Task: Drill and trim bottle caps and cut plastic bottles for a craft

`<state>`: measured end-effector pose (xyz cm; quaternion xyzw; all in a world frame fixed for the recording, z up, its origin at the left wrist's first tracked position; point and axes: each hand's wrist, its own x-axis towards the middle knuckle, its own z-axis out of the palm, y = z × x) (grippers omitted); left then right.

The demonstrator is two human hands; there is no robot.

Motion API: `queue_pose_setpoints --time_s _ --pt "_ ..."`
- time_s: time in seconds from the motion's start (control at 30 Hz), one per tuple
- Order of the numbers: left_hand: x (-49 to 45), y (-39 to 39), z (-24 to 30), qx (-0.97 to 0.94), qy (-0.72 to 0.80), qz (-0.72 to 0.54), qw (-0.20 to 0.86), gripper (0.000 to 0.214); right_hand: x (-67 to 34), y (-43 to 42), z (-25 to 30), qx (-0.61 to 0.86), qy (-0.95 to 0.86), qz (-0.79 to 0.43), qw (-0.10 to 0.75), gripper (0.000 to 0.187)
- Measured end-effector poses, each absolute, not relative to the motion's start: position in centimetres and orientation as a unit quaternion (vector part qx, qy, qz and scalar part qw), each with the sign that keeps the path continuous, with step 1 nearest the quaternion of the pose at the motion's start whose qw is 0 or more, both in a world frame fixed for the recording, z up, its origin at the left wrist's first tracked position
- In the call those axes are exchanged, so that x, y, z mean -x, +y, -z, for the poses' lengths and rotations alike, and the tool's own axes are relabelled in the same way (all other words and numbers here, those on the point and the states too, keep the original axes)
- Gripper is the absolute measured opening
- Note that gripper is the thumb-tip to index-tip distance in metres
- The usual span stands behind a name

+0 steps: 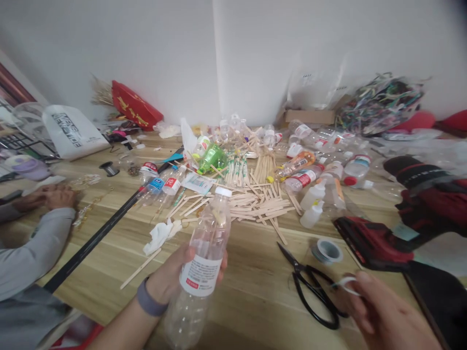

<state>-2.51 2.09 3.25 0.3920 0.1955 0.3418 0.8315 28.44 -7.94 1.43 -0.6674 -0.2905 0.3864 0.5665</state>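
Note:
My left hand [177,267] is wrapped around a clear plastic bottle [200,274] with a white label and a white cap. The bottle tilts slightly, cap end away from me, above the near part of the table. At the lower right my right hand [383,306] pinches a small white curved strip [348,286]; its exact kind is unclear. Black-handled scissors [310,287] lie beside that hand, blades pointing away. Just beyond them sits a roll of pale tape [327,251]. A crumpled white tissue [158,236] and a wooden stick [140,268] lie left of the bottle.
Wooden sticks [251,204] are heaped mid-table, with several plastic bottles [306,177] around them. A red and black power drill [379,243] stands at right. At left, a co-worker's hands [54,194] rest near a long black bar [98,238]. A wall closes the back.

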Motion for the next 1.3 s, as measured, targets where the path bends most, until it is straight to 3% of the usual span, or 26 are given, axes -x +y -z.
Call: queue_pose_setpoints --time_s 0.27,0.9,1.3 --pt "1.9 2.1 -2.8 -0.381 0.189 -0.331 0.842 0.059 -21.6 -5.2 -4.2 0.567 -0.37 -0.51 0.53 0.057" --pt "1.3 2.0 -2.8 -0.381 0.186 -0.32 0.847 0.063 -19.9 -3.3 -5.7 0.516 -0.494 -0.527 0.461 0.061" --pt "2.5 2.9 -2.5 -0.343 0.06 -0.247 0.904 0.075 -25.5 -6.2 -1.8 0.608 -0.344 -0.508 0.504 0.055"
